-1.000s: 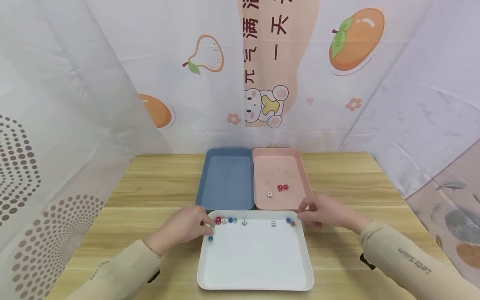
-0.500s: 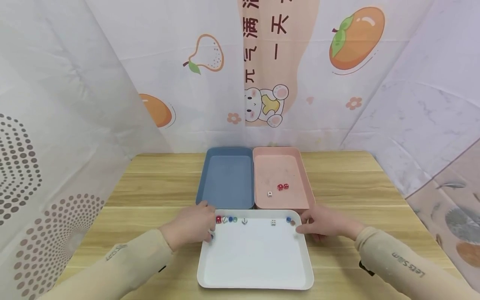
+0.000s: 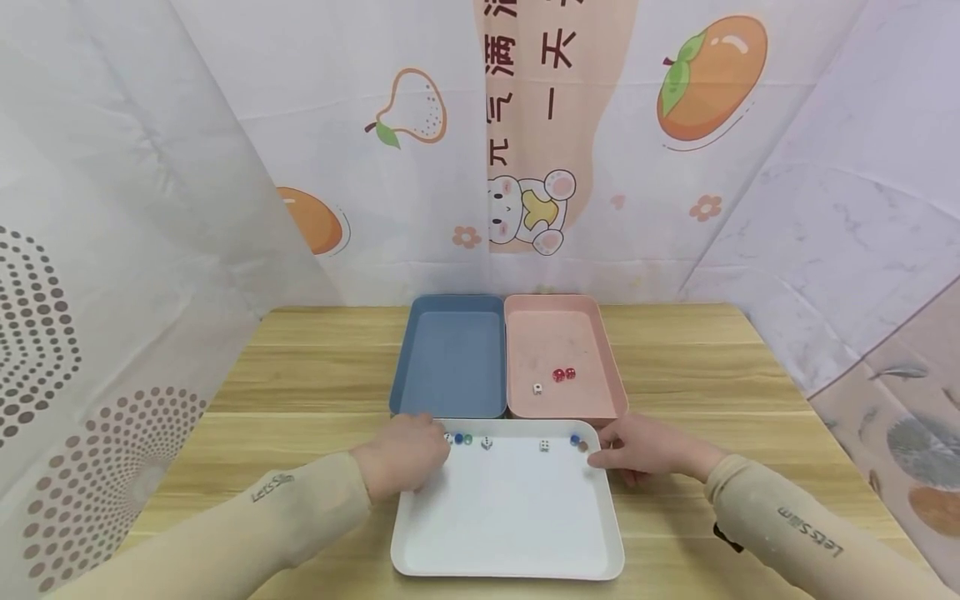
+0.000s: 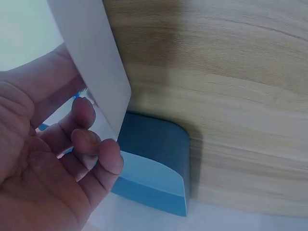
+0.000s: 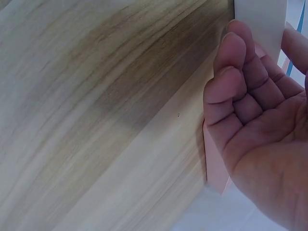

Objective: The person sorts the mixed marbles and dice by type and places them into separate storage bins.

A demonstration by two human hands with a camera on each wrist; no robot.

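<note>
My left hand (image 3: 408, 450) reaches over the top left corner of the white tray (image 3: 510, 517), its fingers curled. In the left wrist view a small blue bit (image 4: 77, 95) shows between thumb and forefinger; whether they pinch it is unclear. Beside these fingers sit a partly covered white die (image 3: 448, 438), a blue bead (image 3: 459, 439) and a green bead (image 3: 468, 439). My right hand (image 3: 648, 448) grips the tray's right rim near its upper corner, thumb inside and fingers outside. A blue bead (image 3: 575, 439) and a brown bead (image 3: 582, 447) lie by that thumb.
Two more white dice, a tilted die (image 3: 487, 443) and a flat die (image 3: 544, 446), lie along the tray's far wall. Behind stand a blue tray (image 3: 450, 358) and a pink tray (image 3: 566, 333); the pink one bears red dice (image 3: 558, 376) and a white die (image 3: 537, 389).
My left hand has moved rightward over the tray corner and now covers the red die and the left blue bead. My right hand has slid slightly down the rim, thumb now inside it.
</note>
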